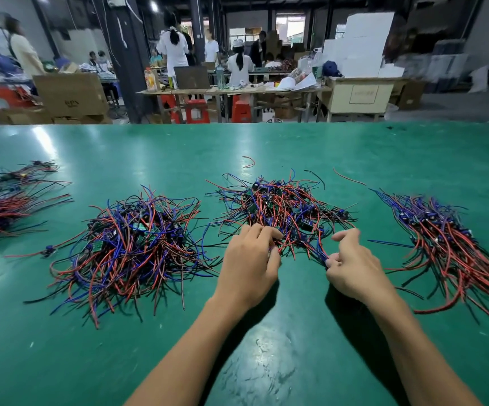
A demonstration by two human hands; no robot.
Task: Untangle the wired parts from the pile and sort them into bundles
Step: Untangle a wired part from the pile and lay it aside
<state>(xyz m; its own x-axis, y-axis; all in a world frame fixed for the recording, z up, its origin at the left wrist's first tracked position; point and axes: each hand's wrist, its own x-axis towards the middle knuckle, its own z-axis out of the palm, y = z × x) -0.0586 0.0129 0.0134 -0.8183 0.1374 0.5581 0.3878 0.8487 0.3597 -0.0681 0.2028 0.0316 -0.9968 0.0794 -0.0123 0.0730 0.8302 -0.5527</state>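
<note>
Two bare forearms are reaching in from the near edge of the green counter (296, 148). The left hand (249, 265) is curling its fingers into the near side of the middle pile (281, 209) of red, blue and black wired parts, its grip closing on a few strands there. The right hand (351, 268) is pinching the ends of several blue and red wires (316, 253) that are running from that same pile, the grip narrow, the forefinger raised and bent above.

A larger tangled pile (129, 244) is lying just left of the left hand. A combed bundle (448, 244), its wires lying roughly parallel, is sitting toward the right edge. More bundles (6, 206) are lying at the left edge. Beyond the middle pile, a loose red wire (249, 162) is resting on the counter.

Past the far edge, people are standing around cluttered tables (231, 89), with red stools (196, 111) beneath and cardboard boxes (70, 95) at the left.
</note>
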